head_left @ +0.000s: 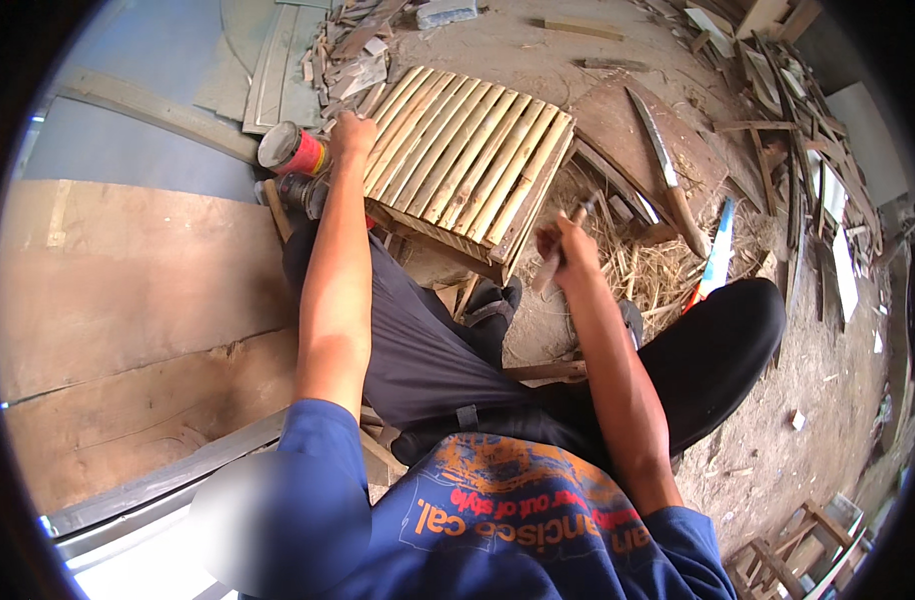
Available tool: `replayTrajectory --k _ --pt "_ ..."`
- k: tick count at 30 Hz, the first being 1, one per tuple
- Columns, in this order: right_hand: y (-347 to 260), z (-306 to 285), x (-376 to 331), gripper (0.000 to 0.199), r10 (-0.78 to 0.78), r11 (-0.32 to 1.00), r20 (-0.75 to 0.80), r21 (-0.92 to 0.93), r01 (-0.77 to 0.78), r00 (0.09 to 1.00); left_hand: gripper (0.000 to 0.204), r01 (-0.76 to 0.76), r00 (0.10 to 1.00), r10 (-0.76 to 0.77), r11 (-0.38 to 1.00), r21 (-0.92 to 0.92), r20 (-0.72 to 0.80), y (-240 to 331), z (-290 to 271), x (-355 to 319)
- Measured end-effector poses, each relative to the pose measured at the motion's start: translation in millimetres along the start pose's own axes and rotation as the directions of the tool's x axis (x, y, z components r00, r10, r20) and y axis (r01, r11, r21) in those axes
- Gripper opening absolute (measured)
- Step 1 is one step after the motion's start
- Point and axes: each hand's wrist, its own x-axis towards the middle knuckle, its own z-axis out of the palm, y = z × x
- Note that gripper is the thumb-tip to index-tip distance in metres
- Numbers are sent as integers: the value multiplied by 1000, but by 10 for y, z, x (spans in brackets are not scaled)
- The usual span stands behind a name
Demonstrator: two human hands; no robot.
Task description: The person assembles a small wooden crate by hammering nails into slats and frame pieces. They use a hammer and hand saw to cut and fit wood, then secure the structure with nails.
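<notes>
A small low table (448,225) stands before me, its top covered with a row of split bamboo slats (458,150). My left hand (353,135) is closed at the far left edge of the slats; what its fingers hold, if anything, is hidden. Off the table's near right corner, my right hand (572,246) grips a hand tool (548,272) with a wooden handle and a dark narrow end pointing away. Its exact kind is not clear. Beside my left forearm lies a red can (296,150), tilted, with another dark can-like container (300,192) below it.
A long-bladed machete (658,150) with a wooden handle rests on a brown board (633,125) at the right. Next to it are a saw (718,250) and bamboo shavings (633,265). Wood scraps (778,110) line the right side. A large wooden panel (148,300) stands at left.
</notes>
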Motion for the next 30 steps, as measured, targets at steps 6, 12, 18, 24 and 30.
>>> replayTrajectory --k 6,12,18,24,30 --pt "41 220 -342 37 -438 834 104 -323 447 893 38 62 993 -72 993 -103 -89 234 -91 -329" --pt "-98 167 -327 37 -500 787 136 -340 515 855 33 1 988 -39 968 -250 -148 332 -190 -477" --pt "-209 80 -363 32 -589 745 62 -344 571 806 31 -119 983 60 930 -348 -175 600 -102 -546" --pt "279 -8 -432 39 -633 732 153 -202 651 759 32 -259 964 257 866 -428 -64 853 223 -144" --pt "558 71 -535 32 -691 670 244 -139 730 681 24 -430 900 410 777 -459 -149 1559 509 -138"
